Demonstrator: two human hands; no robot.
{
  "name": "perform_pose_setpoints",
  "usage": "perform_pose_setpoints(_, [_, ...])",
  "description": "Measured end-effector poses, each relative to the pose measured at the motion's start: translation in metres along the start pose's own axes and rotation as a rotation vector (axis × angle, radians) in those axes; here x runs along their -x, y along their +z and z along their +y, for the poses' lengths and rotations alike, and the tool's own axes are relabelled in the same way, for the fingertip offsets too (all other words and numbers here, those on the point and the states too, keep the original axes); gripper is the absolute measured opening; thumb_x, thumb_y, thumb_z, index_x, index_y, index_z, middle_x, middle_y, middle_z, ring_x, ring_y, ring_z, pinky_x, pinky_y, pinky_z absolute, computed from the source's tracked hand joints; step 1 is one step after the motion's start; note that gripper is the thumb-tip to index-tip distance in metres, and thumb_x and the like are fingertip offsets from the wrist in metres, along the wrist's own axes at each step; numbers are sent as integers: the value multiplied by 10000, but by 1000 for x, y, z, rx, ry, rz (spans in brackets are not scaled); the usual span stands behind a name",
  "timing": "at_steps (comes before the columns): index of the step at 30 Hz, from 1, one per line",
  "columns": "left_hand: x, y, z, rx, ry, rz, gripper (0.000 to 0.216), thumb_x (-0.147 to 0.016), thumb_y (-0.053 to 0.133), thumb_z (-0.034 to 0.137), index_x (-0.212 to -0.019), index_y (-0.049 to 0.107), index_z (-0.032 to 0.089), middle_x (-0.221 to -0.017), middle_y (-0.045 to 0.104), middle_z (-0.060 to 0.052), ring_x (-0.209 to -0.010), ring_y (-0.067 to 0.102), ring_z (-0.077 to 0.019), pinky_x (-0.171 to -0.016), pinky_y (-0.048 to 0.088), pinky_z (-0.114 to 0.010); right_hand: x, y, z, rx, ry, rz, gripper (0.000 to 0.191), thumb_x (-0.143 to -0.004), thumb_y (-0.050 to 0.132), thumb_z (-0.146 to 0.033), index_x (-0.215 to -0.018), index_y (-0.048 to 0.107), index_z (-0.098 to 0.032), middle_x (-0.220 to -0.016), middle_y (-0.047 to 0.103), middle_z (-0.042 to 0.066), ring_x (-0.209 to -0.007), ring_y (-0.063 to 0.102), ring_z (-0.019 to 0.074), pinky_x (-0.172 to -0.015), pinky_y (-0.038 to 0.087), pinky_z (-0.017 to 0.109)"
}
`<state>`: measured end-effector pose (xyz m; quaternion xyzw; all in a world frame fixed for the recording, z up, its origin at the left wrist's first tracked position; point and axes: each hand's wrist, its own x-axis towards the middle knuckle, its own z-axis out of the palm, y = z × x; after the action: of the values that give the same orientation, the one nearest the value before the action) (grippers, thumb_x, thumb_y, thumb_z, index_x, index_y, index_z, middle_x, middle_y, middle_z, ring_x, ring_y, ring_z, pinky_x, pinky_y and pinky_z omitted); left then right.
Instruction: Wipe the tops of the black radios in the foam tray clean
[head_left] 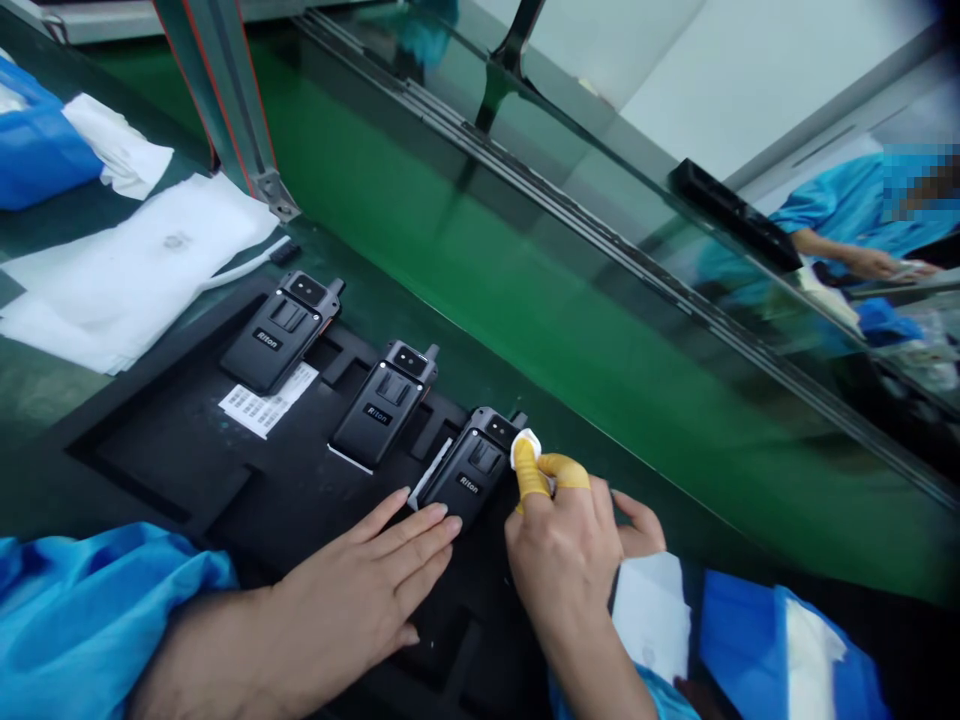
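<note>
The black tray (172,440) lies at the near left of the green bench (525,300), its far edge running along a band of bare green surface that reaches out to the glass partition (675,200) on the far right. Far left of the tray lie white sheets (127,270), beside a metal post (225,110).

The tray holds three black handsets in a row, backs up — the far-left one (279,332) resting on a barcode label (266,402), the middle one (384,402), and the nearest one (469,465).

My left hand (360,590) lies flat, fingers released, fingertips touching the near end of that nearest handset. My right hand (562,550), yellow cots on two fingers, pinches a small white wipe (526,443) against the handset's far right corner.
</note>
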<state>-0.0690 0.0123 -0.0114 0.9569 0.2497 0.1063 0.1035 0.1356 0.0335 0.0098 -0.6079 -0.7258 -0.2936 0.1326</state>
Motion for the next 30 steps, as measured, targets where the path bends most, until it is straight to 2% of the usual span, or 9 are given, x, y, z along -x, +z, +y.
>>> perform_pose_setpoints(5, [-1, -1, 0, -10, -7, -9, 479, -922, 478, 406, -1296, 483, 107, -1404, 454, -113, -1337, 354, -226, -1143, 138, -418, 2, 2, 4, -73, 8, 49, 204, -709, 461, -27, -623, 526, -200, -792, 586, 36, -722, 446, 158, -784, 317, 373])
perform_pose_setpoints(11, [-5, -8, -1, -13, 4, -43, 455, -921, 473, 414, -1262, 518, 116, -1379, 488, -100, -1334, 360, -222, -1139, 133, -409, -3, 10, -1, -151, -35, 4, 241, -717, 449, 8, -652, 548, -202, -856, 629, -9, -793, 498, 132, -901, 244, 406])
perform_pose_setpoints(16, [-2, -4, 0, -24, 2, -20, 479, -931, 456, 410, -1295, 482, 99, -1400, 460, -110, -1335, 356, -227, -1144, 103, -416, 11, 12, 20, -168, 10, 24, 231, -742, 450, -20, -619, 520, -203, -765, 603, -22, -785, 505, 127, -874, 261, 386])
perform_pose_setpoints(19, [0, -1, 0, -32, 13, -11, 488, -930, 463, 394, -1308, 465, 85, -1408, 447, -121, -1323, 373, -236, -1143, 95, -424, 12, 11, 28, -108, 41, 33, 215, -717, 458, -12, -648, 536, -200, -796, 606, 0, -739, 480, 131, -837, 278, 371])
perform_pose_setpoints(22, [0, -3, 0, -42, 12, -15, 487, -932, 461, 397, -1302, 472, 81, -1412, 441, -123, -1323, 372, -247, -1138, 98, -432, 3, 9, 21, -66, 13, 39, 224, -704, 457, -2, -666, 557, -200, -842, 610, 17, -743, 463, 141, -858, 271, 385])
perform_pose_setpoints(26, [-3, -8, -1, -34, -1, -25, 474, -923, 465, 430, -1261, 521, 102, -1383, 482, -98, -1313, 390, -232, -1133, 123, -411, -8, 9, 4, -55, -8, 8, 231, -669, 460, 7, -574, 532, -192, -847, 610, 16, -764, 450, 147, -892, 238, 413])
perform_pose_setpoints(30, [-5, -9, -1, -20, -16, -2, 469, -903, 503, 436, -1248, 537, 120, -1380, 487, -77, -1303, 405, -218, -1135, 132, -397, 2, 6, 7, -139, 36, -70, 212, -633, 440, -6, -544, 501, -188, -774, 567, 12, -749, 445, 146, -862, 257, 397])
